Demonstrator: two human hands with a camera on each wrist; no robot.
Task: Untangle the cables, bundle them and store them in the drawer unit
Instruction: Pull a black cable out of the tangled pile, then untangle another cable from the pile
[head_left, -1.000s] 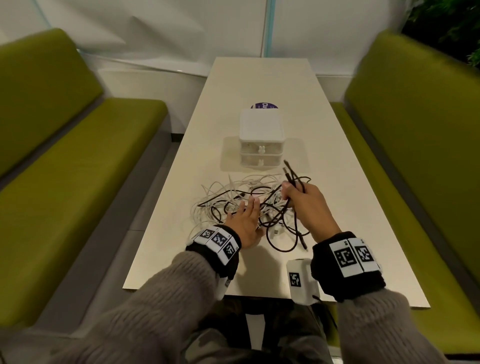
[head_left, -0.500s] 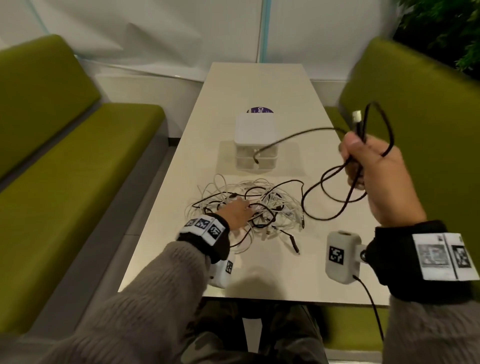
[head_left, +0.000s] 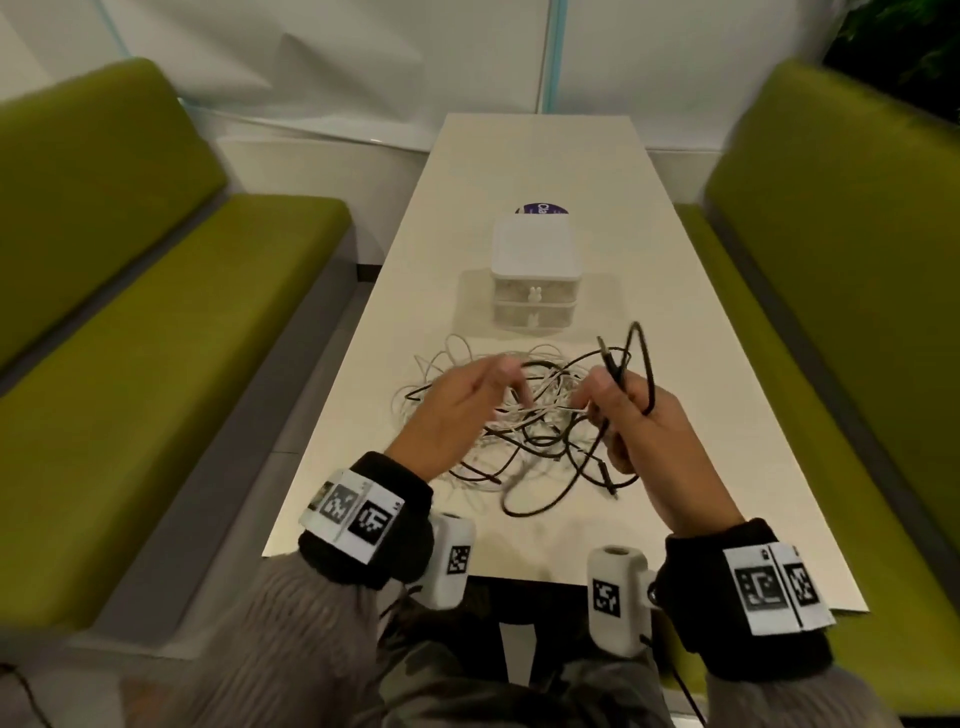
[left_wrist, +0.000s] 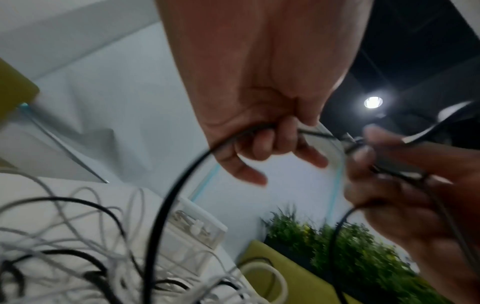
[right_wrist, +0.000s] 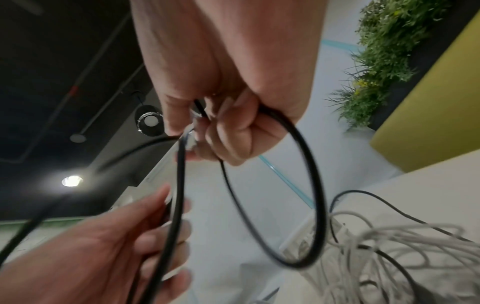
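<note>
A tangle of white and black cables (head_left: 524, 441) lies on the cream table (head_left: 675, 312), in front of a small white two-drawer unit (head_left: 535, 260) whose drawers are both closed. My right hand (head_left: 628, 415) is raised over the pile's right side and grips loops of a black cable (head_left: 644, 364), one plug end sticking up. The left wrist view shows my left hand (left_wrist: 262, 142) with fingers curled round the same black cable (left_wrist: 166, 201), close to the right hand. From the head view the left hand (head_left: 467, 400) is blurred, just above the pile.
Green benches stand on the left (head_left: 182, 338) and right (head_left: 831, 312) of the narrow table. A purple round sticker (head_left: 540, 209) lies behind the drawer unit. Plants (head_left: 909, 52) fill the far right corner. The table's near edge is just under my wrists.
My right hand came down from high on the right, bringing the black cable back over the pile. My left hand lifted off the tangle and took hold of that cable.
</note>
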